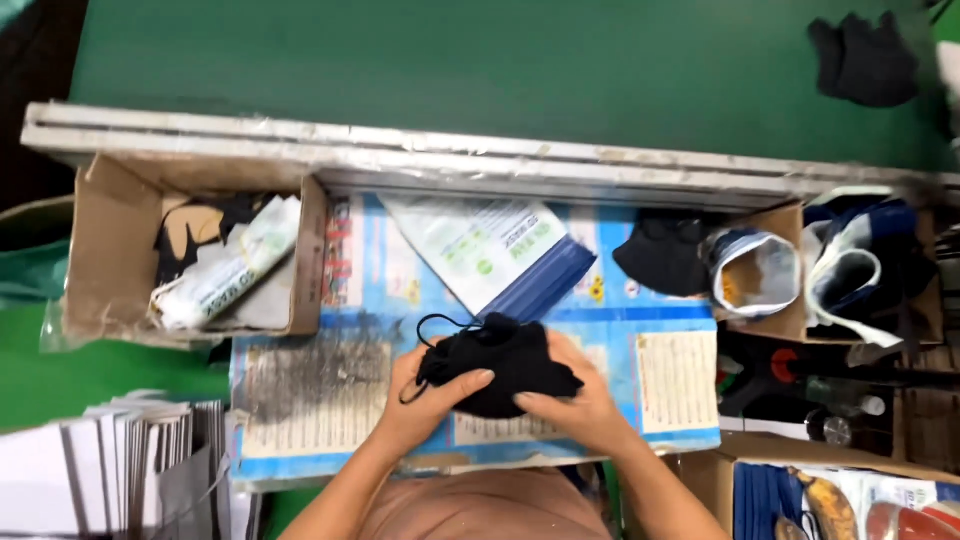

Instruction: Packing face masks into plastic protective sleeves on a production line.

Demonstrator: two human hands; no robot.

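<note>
From the head view, both hands meet over a printed blue paper sheet (655, 395) spread on the worktop (480, 60). The left hand (425, 400) is closed around the near-left edge of a bundle of black cloth (505, 365), thumb laid across the top of it. The right hand (578, 400) grips the bundle's right side, fingers curled under the fabric. The bundle sits between the two hands at the middle of the sheet, and a thin black loop (432, 328) trails off its upper left.

Just beyond the bundle lies a flat white-and-blue packet (500, 250). Left of the sheet stands an open cardboard box (100, 250) with packets and black scraps inside. Right of the sheet, another black cloth piece (665, 255) lies beside rolled-down bags (760, 270). A further black cloth heap (865, 60) rests on the green surface, well apart from the sheet.
</note>
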